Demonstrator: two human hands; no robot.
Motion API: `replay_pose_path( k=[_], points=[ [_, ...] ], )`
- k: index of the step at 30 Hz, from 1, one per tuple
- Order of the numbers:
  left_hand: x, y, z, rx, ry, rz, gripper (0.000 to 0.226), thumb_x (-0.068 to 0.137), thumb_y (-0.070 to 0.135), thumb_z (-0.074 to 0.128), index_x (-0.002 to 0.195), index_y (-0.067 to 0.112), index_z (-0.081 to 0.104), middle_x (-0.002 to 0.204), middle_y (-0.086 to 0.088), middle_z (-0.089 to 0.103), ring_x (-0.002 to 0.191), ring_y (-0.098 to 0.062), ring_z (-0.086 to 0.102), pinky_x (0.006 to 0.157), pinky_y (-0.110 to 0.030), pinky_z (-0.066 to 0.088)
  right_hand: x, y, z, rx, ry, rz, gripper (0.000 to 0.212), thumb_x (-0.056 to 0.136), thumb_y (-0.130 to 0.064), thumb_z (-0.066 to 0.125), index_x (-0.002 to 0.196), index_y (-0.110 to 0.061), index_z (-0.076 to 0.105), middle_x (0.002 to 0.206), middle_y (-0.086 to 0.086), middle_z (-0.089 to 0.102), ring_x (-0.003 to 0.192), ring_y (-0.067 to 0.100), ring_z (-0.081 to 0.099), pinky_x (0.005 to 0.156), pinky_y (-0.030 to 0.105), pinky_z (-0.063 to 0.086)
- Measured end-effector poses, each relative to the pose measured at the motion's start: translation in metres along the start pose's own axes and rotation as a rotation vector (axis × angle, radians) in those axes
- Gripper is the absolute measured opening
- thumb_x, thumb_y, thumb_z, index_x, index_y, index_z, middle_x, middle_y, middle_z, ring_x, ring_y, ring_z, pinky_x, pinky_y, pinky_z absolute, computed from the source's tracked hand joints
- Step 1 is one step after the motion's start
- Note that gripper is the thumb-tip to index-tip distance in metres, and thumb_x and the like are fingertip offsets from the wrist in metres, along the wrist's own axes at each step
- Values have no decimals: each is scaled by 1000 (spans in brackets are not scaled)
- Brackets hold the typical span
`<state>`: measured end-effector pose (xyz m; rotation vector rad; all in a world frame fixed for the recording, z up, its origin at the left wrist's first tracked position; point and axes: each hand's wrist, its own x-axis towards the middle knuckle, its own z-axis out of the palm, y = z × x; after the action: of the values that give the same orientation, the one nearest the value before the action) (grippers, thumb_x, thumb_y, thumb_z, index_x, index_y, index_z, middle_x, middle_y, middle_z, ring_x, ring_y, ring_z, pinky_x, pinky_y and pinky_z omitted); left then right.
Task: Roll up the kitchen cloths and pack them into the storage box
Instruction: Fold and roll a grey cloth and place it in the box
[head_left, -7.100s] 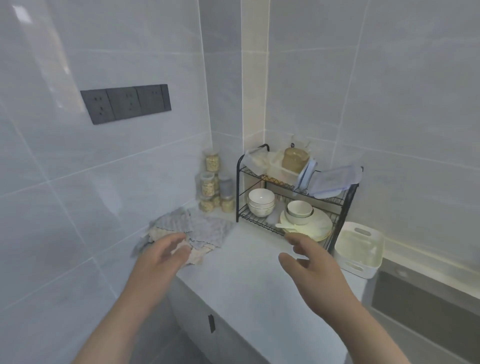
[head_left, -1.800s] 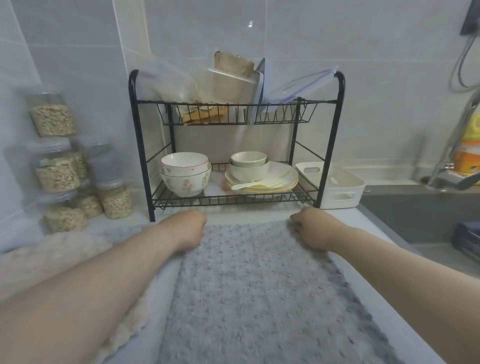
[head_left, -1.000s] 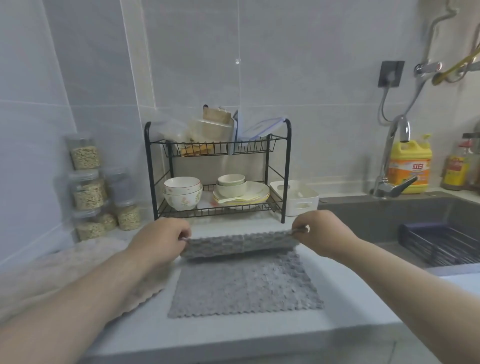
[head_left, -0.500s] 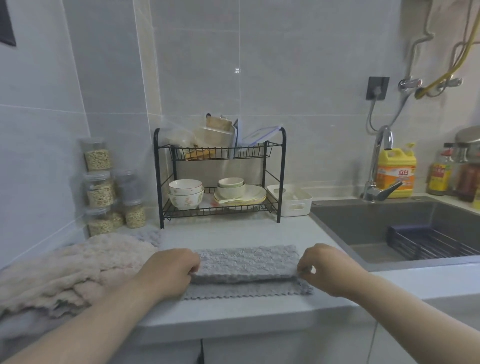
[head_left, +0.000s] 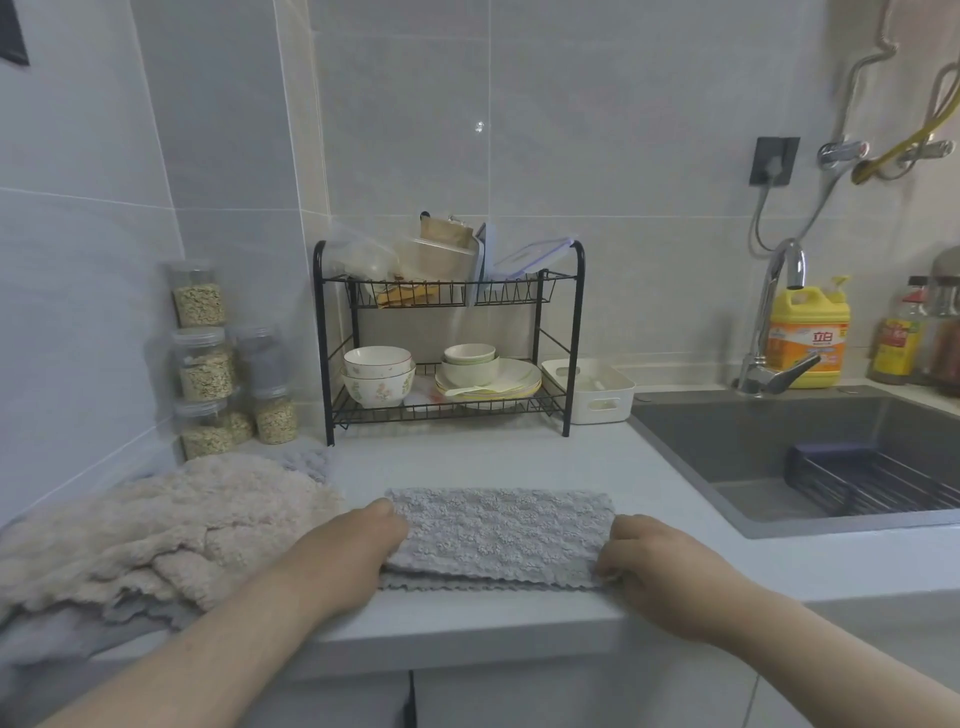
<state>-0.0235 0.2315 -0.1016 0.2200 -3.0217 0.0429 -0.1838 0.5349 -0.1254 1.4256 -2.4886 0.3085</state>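
- The grey cloth (head_left: 496, 530) lay on the table (head_left: 467, 462) in front of the dish rack (head_left: 449, 343), toward the near edge. It was turned over on itself into a flat band. A scalloped edge of its lower layer showed beneath the near side, so the roll was judged part-made, not closed.
- The left hand (head_left: 358, 545) gripped the band's left end, thumb on top and fingers tucked at the edge. The right hand (head_left: 654, 561) gripped the right end, fingers curled onto it. Neither hand was free.
- The white storage box (head_left: 587, 413) stood just beside the rack's right foot; whether it touched the frame could not be told. No cloth was visible in the part of its interior that showed, so nothing was judged packed.
- A heap of beige cloths (head_left: 171, 514), with grey ones beneath, lay in front of the rack and off to its left — loose and unrolled. Their number could not be established.
- Assessment: early stage. No finished roll was in sight anywhere around the rack.
- Outstanding: close this roll, carry it to the box beside the rack, then roll and pack every cloth in the heap — the bulk of the work.
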Motion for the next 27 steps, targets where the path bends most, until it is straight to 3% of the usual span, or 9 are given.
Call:
replay_pose_path(
  k=[4, 7, 10, 12, 14, 16, 20, 23, 27],
  points=[
    [-1, 0, -1, -28, -105, -1, 19, 74, 6, 43, 79, 24, 48, 91, 10, 40, 82, -13, 45, 65, -28, 36, -1, -1, -6, 74, -75, 66, 30, 81, -18, 51, 101, -30, 69, 95, -15, 54, 98, 7, 54, 77, 9, 35],
    [0, 1, -7, -122, 24, 3, 9, 80, 27, 44, 79, 30, 53, 98, 14, 47, 93, -8, 47, 77, -24, 43, 6, -8, -18, 151, -48, 141, 39, 77, -36, 38, 98, -28, 70, 99, -12, 60, 101, 10, 55, 85, 16, 39],
    [14, 1, -11, -252, 118, -6, 27, 97, 30, 40, 116, 29, 60, 134, 18, 47, 119, -6, 47, 103, -24, 36, 27, -17, -16, 133, 24, 185, 50, 86, -43, 32, 117, -21, 64, 121, -7, 59, 115, 14, 52, 96, 22, 36],
    [26, 7, -5, -254, 24, 7, 46, 100, 35, 40, 145, 30, 37, 155, 15, 21, 143, -6, 21, 114, -23, 15, 44, -28, -7, 121, -30, 183, 41, 96, -39, 36, 122, -16, 57, 127, -2, 54, 121, 18, 49, 102, 30, 37],
    [34, 15, 4, -259, -65, 6, 64, 97, 48, 40, 152, 33, 12, 160, 12, -2, 147, -7, -4, 115, -27, 2, 57, -35, 6, 91, -140, 179, 55, 94, -54, 22, 118, -13, 50, 125, 4, 49, 123, 24, 44, 104, 38, 35],
    [39, 18, 15, -233, -144, -34, 79, 91, 66, 32, 153, 30, -1, 159, 8, -12, 146, -11, -12, 116, -30, -4, 63, -34, 19, 15, -254, 184, 86, 83, -71, 0, 134, -13, 38, 143, 10, 36, 137, 26, 29, 113, 41, 24],
    [42, 15, 27, -133, -226, -74, 101, 71, 85, 9, 152, 28, -7, 160, 3, -13, 147, -13, -12, 115, -28, -9, 66, -29, 28, -11, -344, 248, 83, 89, -71, 16, 153, -19, 10, 161, 8, 6, 148, 23, 3, 120, 37, 3],
    [43, 16, 28, -118, -239, -89, 91, 82, 79, 16, 152, 27, -8, 160, 2, -14, 147, -13, -12, 116, -30, -8, 65, -29, 26, -9, -350, 246, 77, 93, -66, 20, 154, -21, 8, 162, 6, 3, 149, 20, 1, 120, 34, 0],
    [42, 18, 24, -120, -262, -104, 119, 52, 91, 0, 152, 29, -8, 160, 3, -12, 147, -14, -11, 118, -33, -6, 66, -28, 23, -28, -345, 240, 70, 95, -61, 26, 153, -23, 12, 161, 4, 10, 148, 20, 7, 119, 33, 3]
  ],
)
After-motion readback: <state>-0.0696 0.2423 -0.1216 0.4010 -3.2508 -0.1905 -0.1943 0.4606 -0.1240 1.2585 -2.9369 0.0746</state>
